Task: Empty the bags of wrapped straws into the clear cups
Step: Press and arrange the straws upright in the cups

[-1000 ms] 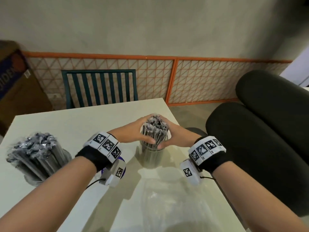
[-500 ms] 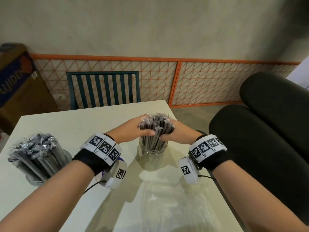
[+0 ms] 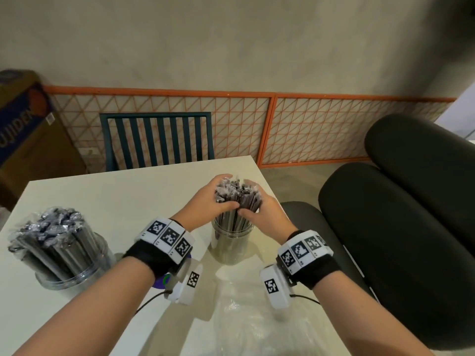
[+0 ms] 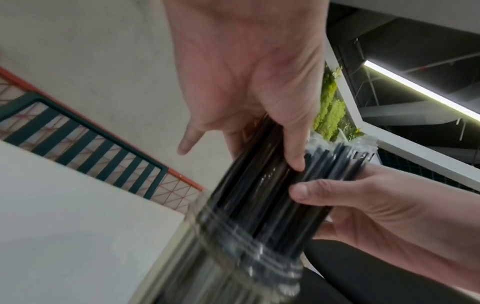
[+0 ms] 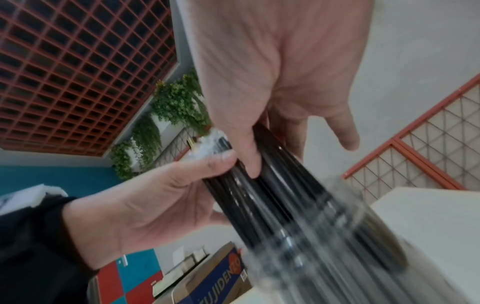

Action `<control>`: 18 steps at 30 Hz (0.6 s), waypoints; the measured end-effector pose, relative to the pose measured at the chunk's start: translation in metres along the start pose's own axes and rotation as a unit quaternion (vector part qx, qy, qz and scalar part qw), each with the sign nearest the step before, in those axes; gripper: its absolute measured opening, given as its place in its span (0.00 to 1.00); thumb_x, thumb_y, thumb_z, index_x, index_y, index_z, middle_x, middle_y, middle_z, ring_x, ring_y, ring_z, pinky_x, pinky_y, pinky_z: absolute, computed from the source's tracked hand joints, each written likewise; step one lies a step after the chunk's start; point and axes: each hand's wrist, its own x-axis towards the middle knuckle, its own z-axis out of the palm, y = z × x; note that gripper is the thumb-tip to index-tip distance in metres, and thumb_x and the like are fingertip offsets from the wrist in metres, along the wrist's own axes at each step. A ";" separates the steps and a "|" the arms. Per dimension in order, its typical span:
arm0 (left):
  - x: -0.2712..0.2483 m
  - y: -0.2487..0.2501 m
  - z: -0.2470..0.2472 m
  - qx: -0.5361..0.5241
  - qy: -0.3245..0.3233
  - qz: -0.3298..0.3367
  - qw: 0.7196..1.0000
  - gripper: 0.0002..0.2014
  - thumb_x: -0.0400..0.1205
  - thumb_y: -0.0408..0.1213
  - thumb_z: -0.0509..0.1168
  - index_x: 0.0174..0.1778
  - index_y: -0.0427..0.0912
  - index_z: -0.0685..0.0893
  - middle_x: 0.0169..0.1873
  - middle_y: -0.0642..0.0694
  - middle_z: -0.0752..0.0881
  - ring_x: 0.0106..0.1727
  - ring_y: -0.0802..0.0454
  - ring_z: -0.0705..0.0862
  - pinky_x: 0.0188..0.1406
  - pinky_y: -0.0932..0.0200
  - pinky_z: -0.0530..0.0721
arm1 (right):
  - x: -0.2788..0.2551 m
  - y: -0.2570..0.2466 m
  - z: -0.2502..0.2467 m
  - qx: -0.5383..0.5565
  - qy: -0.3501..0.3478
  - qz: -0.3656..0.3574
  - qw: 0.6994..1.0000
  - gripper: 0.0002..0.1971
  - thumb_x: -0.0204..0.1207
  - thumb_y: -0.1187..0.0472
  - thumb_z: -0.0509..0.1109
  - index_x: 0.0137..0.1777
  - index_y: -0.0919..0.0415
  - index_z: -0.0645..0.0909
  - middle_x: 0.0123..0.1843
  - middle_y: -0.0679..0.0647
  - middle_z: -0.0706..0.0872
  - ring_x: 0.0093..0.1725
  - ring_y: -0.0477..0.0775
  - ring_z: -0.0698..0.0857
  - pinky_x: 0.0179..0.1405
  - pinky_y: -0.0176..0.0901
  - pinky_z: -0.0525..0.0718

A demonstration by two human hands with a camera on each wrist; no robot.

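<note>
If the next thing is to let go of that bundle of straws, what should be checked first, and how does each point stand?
1. Both hands hold the straws: ok, the left hand and the right hand wrap them from either side.
2. Lower ends inside the cup: ok, they pass its rim.
3. Straws fully seated on the cup's bottom: cannot tell, the wrist views are blurred.
4. Cup upright on the table: ok.
5. Cup safe from the table's right edge: not ok, it stands close to it.
6. Emptied bag clear of the cup: ok, it lies nearer the person.
</note>
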 end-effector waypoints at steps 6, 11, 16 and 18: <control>0.002 0.007 -0.016 0.080 -0.107 -0.026 0.991 0.22 0.72 0.36 0.75 0.60 0.46 0.77 0.57 0.50 0.75 0.62 0.51 0.77 0.63 0.59 0.77 | 0.008 -0.003 -0.016 -0.051 -0.100 -0.005 0.994 0.39 0.63 0.63 0.82 0.74 0.58 0.69 0.67 0.53 0.75 0.66 0.49 0.75 0.65 0.39 0.73; -0.013 -0.008 -0.003 0.048 -0.077 -0.072 0.993 0.38 0.69 0.46 0.77 0.73 0.46 0.68 0.66 0.52 0.74 0.69 0.55 0.74 0.66 0.60 0.72 | 0.006 0.015 -0.003 -0.016 -0.137 0.028 0.990 0.43 0.61 0.64 0.83 0.75 0.57 0.65 0.66 0.49 0.77 0.66 0.48 0.76 0.72 0.45 0.74; -0.023 -0.006 0.026 -0.014 0.042 -0.024 0.999 0.29 0.67 0.39 0.79 0.60 0.53 0.72 0.55 0.55 0.82 0.56 0.62 0.81 0.53 0.76 0.72 | 0.005 0.015 0.012 0.044 -0.133 0.048 0.989 0.39 0.64 0.70 0.79 0.75 0.59 0.67 0.63 0.53 0.83 0.65 0.53 0.81 0.71 0.50 0.77; -0.017 -0.006 0.028 0.019 0.081 -0.033 0.996 0.30 0.67 0.42 0.79 0.64 0.47 0.75 0.59 0.51 0.84 0.61 0.56 0.80 0.57 0.71 0.72 | 0.006 0.015 0.015 0.028 -0.114 0.042 0.992 0.37 0.65 0.67 0.79 0.75 0.57 0.68 0.65 0.55 0.84 0.66 0.54 0.81 0.71 0.51 0.77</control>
